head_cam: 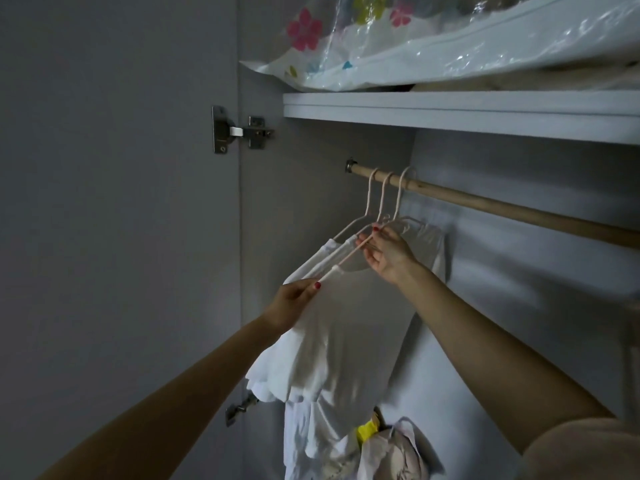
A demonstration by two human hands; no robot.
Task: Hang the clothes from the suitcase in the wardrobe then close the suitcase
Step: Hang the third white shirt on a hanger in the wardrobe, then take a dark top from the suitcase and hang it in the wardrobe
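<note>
White garment [332,327] | both hands pinch hanger [346,254], seemingly | rail [502,206] rightward bare

Right of the three hangers [382,199], the wooden rail [519,211] runs bare, with open room beneath. The shelf [450,112] sits close above it; hanging white clothes [339,334] crowd the left end.

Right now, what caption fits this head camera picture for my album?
Both hands, left hand and right hand, hold a hanger with a white garment on the wardrobe rail.

3 hangers [382,202], 1 rail [502,207], 2 hands [389,252], 2 hinges [239,130], 1 shelf [450,110]
</note>
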